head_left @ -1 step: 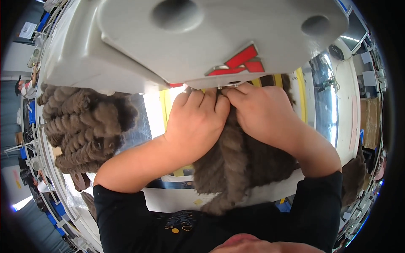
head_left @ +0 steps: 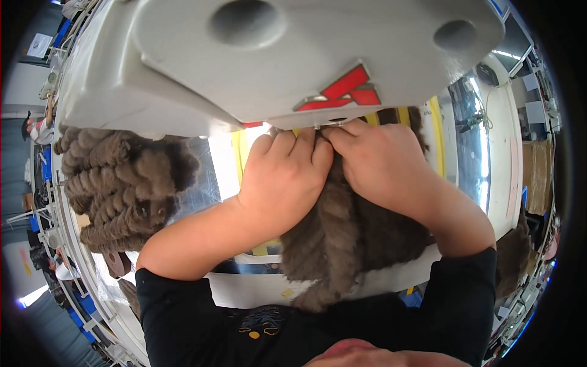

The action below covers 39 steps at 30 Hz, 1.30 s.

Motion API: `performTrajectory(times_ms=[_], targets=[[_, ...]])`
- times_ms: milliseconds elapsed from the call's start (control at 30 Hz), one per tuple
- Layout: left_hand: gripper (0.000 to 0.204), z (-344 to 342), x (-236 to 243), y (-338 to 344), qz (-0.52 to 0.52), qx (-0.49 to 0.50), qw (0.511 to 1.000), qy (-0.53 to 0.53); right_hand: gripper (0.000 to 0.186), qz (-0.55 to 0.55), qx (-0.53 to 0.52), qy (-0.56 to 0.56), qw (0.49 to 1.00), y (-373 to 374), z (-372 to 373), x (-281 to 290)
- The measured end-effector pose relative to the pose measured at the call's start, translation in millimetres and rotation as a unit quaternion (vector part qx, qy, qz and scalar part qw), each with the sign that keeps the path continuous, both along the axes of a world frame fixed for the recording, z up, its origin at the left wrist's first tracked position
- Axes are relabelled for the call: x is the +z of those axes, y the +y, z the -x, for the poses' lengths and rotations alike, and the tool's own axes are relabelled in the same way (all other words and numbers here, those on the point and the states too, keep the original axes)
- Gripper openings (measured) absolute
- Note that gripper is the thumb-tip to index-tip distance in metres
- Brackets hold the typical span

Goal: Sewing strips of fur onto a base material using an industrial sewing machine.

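Note:
My left hand (head_left: 285, 174) and my right hand (head_left: 382, 168) are side by side just under the grey machine head (head_left: 318, 43) with its red emblem. Their curled fingers grip a dark brown fur piece (head_left: 339, 238) at its upper part, close to small metal fittings on the machine's underside. The fur hangs down between my wrists over the table's front edge, with a lighter raised strip along it. Yellow strips (head_left: 439, 150) show on the work surface around the fur. My fingertips are partly hidden.
A heap of rolled brown fur (head_left: 119, 183) lies on the left of the table, with a dark brown roll (head_left: 115, 264) nearer me. More fur (head_left: 513, 257) and a cardboard box (head_left: 536, 177) are at the right. A co-worker (head_left: 38, 128) is at the far left.

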<state>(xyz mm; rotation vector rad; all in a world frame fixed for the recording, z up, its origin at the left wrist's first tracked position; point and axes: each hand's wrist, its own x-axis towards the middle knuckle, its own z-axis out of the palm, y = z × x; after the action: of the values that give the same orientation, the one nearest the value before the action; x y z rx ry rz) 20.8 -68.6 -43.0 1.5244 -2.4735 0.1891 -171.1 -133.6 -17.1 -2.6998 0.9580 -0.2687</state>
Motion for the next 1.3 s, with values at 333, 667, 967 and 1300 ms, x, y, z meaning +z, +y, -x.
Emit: performTrajectory(times_ms=[333,667,967,1300], targets=[[0.030,0,-7,-7,0.046,-0.033,0.998,0.036,0.023,0.009,0.001,-0.014,1.000,-3,8,-1],[0.034,2,-5,-7,0.042,-0.036,0.998,0.035,0.030,-0.027,0.057,-0.051,0.997,-21,20,-2],[0.044,8,-2,18,0.048,-0.078,0.995,0.033,0.035,-0.046,0.023,-0.015,0.999,-24,18,2],[0.048,14,-8,29,0.031,-0.118,0.992,0.023,0.036,-0.062,-0.017,0.015,0.998,-24,14,5]])
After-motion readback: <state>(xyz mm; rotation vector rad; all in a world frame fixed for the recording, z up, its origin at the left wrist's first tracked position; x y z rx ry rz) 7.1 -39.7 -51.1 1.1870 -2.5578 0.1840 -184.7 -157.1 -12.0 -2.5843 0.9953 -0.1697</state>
